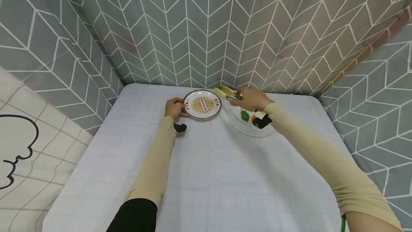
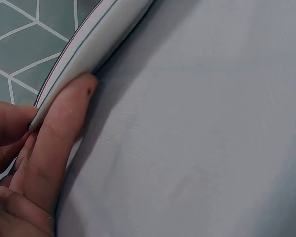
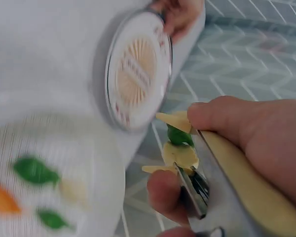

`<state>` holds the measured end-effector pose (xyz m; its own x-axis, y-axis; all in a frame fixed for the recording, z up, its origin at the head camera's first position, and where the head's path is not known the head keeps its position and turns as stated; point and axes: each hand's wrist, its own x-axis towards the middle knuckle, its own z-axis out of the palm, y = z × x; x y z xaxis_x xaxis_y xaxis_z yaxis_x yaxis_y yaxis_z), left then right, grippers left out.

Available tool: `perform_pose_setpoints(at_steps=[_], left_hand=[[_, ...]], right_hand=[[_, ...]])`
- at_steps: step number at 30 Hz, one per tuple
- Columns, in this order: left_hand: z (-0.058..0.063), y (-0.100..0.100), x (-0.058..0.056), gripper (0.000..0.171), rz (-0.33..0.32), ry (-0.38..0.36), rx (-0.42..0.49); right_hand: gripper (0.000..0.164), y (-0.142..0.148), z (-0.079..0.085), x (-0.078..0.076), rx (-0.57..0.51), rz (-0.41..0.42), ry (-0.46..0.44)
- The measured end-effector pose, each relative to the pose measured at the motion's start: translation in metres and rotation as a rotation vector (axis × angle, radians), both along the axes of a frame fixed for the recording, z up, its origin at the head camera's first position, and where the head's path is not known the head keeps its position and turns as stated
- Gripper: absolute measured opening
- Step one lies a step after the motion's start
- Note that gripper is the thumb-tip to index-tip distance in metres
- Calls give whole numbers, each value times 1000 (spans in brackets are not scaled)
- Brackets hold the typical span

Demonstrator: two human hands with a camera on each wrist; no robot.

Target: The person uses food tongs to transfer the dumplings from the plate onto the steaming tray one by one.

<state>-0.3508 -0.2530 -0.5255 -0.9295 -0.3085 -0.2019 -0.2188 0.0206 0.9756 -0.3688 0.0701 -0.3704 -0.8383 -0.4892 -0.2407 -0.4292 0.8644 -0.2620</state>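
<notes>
My left hand (image 1: 173,108) pinches the left rim of a white plate (image 1: 215,96) with a yellow sunburst in its middle. In the left wrist view, one finger (image 2: 64,128) lies along the plate's underside. My right hand (image 1: 253,98) grips metal tongs (image 3: 212,182) with a yellow handle, near the plate's right edge. Between the tongs' pale yellow ends sits a piece with a green part (image 3: 179,136) and a pale yellow part (image 3: 180,155); its kind is unclear.
A clear plate (image 1: 241,130) stands on the white-covered table (image 1: 209,174), below my right hand. On it lie small green pieces (image 3: 35,170), an orange piece (image 3: 2,199) and a pale piece (image 3: 73,191). A patterned curtain (image 1: 206,28) rises behind the table.
</notes>
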Motion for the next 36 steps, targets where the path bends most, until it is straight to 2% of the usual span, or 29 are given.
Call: perform_pose_setpoints(at_steps=[6,8,13,18,24,29,36], left_hand=[[2,-4,2,40,-5,-13,19],[1,-4,4,40,-12,-16,25],[1,-3,5,40,-13,-13,25],[1,-2,-1,39,-23,-21,24],[4,-1,-1,39,-18,-19,35],[7,-4,0,40,-14,-24,49],[0,-2,-7,39,-4,-18,33]], right_hand=[[60,61,31,2,30,1,15],[59,84,37,6,45,-11,13],[58,134,40,15,106,-43,-23],[63,173,33,28,140,-74,-102],[61,187,21,41,118,-77,-154],[59,181,14,44,121,-64,-183],[60,175,4,44,137,-58,-176]])
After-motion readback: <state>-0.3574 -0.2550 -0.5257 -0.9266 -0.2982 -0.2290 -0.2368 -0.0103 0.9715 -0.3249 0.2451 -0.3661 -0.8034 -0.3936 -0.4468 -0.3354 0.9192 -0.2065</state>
